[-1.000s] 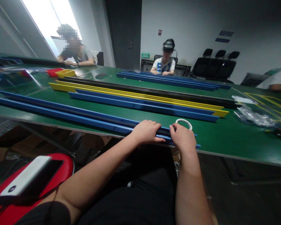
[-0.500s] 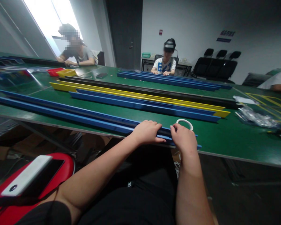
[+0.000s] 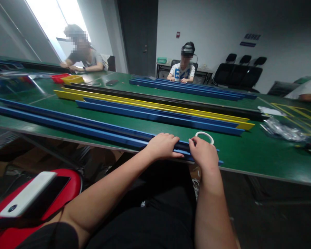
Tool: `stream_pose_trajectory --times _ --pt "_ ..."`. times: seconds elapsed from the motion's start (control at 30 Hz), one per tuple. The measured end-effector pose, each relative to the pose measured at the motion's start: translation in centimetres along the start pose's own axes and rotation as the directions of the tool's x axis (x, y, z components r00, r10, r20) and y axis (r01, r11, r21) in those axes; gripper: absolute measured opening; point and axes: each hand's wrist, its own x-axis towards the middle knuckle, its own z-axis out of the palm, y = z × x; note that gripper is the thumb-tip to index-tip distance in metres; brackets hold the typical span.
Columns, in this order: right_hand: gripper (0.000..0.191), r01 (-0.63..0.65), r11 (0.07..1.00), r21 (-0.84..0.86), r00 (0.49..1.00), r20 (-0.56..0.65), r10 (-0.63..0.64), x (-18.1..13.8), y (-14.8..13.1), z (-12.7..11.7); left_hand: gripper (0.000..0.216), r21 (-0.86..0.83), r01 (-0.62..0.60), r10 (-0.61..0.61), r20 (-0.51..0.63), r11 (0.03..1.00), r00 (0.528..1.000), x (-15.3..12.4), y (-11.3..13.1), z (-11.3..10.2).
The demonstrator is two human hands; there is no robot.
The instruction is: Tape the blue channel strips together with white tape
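Blue channel lies lengthwise along the near edge of a green table, two bare hands at its right end. The left hand is bent over the channel, thumb spread from the fingers; the right hand, just beside it but apart, has thumb and fingers curled at the channel. How firmly either grips cannot be told. Partly hidden behind the right hand lies a white ring. Beyond, roughly parallel, rest a second blue channel, a yellow channel and a black channel, with clear packaging near their right ends. Farther off at left sit a red tray and a yellow tray. Across the table, a seated person works behind more blue channels.
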Motion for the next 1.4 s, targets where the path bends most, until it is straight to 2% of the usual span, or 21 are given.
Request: stream_pose_trajectory --times 0.47,0.7,1.4 --pt "0.044 0.004 1.0 -0.005 1.0 -0.001 -0.004 -0.11 -0.06 -0.26 0.067 0.006 0.001 -0.001 0.018 1.0 1.0 0.03 0.08 -0.25" --pt "0.047 -0.032 0.999 -0.006 0.999 0.043 0.033 -0.2 -0.41 -0.77 0.068 -0.012 0.004 -0.004 0.022 1.0 1.0 0.07 0.06 -0.32" --pt "0.045 -0.012 1.0 0.009 1.0 0.027 0.011 -0.16 -0.39 -0.74 0.067 -0.018 -0.004 0.004 0.007 1.0 1.0 0.02 -0.06 -0.35"
